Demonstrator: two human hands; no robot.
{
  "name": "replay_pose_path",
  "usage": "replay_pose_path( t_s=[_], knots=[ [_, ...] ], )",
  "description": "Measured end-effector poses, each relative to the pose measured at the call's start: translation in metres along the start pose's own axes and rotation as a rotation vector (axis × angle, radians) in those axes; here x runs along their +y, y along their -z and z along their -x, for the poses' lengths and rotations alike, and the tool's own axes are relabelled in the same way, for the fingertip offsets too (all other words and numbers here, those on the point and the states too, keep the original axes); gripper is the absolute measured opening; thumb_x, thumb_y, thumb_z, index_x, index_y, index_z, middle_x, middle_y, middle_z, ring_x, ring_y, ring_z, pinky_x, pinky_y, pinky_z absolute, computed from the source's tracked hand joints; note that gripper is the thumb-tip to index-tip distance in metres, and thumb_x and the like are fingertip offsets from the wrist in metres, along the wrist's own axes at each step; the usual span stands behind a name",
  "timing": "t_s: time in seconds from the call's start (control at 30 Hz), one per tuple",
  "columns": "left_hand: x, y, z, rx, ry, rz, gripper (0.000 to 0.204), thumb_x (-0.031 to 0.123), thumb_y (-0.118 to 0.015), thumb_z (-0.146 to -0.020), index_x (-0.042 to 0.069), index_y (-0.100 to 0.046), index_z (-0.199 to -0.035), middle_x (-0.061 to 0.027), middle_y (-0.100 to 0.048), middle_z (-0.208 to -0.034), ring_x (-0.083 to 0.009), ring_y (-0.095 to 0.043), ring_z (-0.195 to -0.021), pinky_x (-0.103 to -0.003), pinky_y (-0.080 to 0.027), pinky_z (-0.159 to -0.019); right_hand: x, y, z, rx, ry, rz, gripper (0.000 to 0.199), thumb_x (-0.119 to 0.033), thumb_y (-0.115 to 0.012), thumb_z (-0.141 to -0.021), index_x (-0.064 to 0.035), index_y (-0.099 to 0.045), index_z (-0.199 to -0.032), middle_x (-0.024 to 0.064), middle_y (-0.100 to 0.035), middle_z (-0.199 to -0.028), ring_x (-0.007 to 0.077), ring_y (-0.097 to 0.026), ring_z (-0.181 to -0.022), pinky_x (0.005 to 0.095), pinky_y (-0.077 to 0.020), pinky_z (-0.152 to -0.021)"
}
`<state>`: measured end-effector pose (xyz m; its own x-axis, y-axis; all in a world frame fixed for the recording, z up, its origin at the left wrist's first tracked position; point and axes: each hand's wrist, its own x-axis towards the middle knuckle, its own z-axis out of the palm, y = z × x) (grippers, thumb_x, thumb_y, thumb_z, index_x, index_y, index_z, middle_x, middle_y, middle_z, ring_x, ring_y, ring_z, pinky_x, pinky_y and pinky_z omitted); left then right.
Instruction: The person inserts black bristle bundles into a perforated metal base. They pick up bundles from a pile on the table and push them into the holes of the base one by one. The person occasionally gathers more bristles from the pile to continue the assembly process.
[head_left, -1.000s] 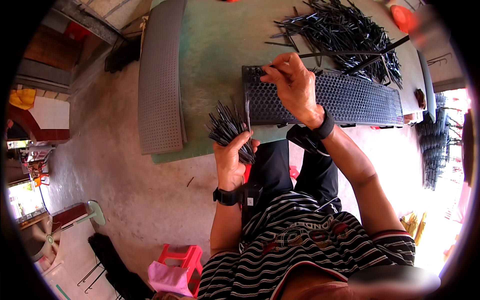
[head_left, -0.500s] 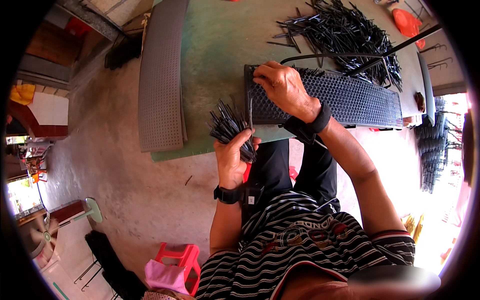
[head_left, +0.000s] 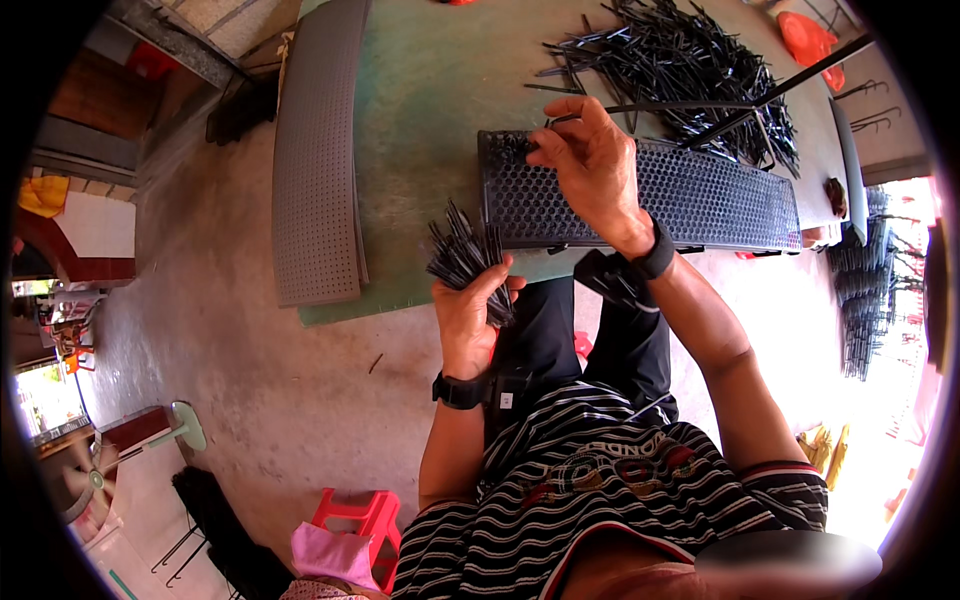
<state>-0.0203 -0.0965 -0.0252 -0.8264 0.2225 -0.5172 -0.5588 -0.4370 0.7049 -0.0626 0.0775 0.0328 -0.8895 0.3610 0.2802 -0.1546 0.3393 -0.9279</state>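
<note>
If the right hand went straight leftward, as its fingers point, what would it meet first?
Probably the left rim of the long black honeycomb-patterned panel; depth is unclear. If the right hand clears it, next comes the flat grey perforated sheet.

The left hand point(head_left: 468, 315) grips black strips point(head_left: 460, 252) — the right hand point(head_left: 598, 172) curls over a black mesh panel point(head_left: 705, 200).

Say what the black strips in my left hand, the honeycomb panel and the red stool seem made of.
Black strips: probably plastic, semi-gloss; they are thin, with pale highlights.
Honeycomb panel: plastic or coated metal, black with slight sheen; its regular cells fit either.
Red stool: likely moulded plastic, smooth; even colour and rounded edges suggest it.
</note>
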Motion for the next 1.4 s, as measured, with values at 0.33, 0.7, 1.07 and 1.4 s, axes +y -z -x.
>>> replay_pose_path(
  t_s=[0.33,0.7,1.07,1.4],
  knots=[
    [-0.002,0.005,0.001,-0.008,-0.003,-0.012,0.006,-0.006,-0.064,-0.074,-0.006,-0.060,-0.078,-0.0103,-0.062,-0.069,-0.0208,-0.063,-0.053,-0.028,-0.050,-0.048,0.021,-0.012,-0.006,-0.041,0.052,0.135,0.014,-0.001,-0.056,-0.084,-0.0005,-0.048,-0.096,0.0169,-0.065,-0.075,0.0246,-0.067,-0.067,0.0303,-0.0506,-0.055],
    [0.001,0.003,0.007,-0.064,0.008,-0.019,0.013,-0.005,-0.067,-0.072,-0.007,-0.062,-0.084,-0.0121,-0.064,-0.071,-0.0221,-0.064,-0.055,-0.031,-0.052,-0.050,0.017,-0.009,0.001,-0.256,0.189,0.459,0.014,-0.013,-0.063,-0.081,0.0004,-0.063,-0.086,0.0130,-0.063,-0.068,0.0209,-0.061,-0.058,0.0319,-0.0463,-0.051],
    [-0.011,-0.001,0.002,-0.087,0.058,-0.030,0.015,-0.006,-0.067,-0.072,-0.004,-0.061,-0.085,-0.0114,-0.063,-0.071,-0.0229,-0.063,-0.053,-0.031,-0.051,-0.047,0.007,0.003,-0.002,0.009,0.024,0.092,0.015,-0.005,-0.056,-0.086,0.0037,-0.052,-0.097,0.0126,-0.065,-0.070,0.0156,-0.066,-0.061,0.0260,-0.0490,-0.051],
    [-0.009,0.002,0.002,-0.038,0.081,0.014,0.022,-0.007,-0.066,-0.071,-0.006,-0.059,-0.092,-0.0103,-0.061,-0.069,-0.0210,-0.062,-0.051,-0.030,-0.051,-0.046,0.033,-0.008,-0.002,-0.019,0.097,0.192,0.018,-0.003,-0.056,-0.085,-0.0019,-0.048,-0.100,0.0169,-0.063,-0.073,0.0248,-0.066,-0.065,0.0314,-0.0488,-0.054]
  ],
)
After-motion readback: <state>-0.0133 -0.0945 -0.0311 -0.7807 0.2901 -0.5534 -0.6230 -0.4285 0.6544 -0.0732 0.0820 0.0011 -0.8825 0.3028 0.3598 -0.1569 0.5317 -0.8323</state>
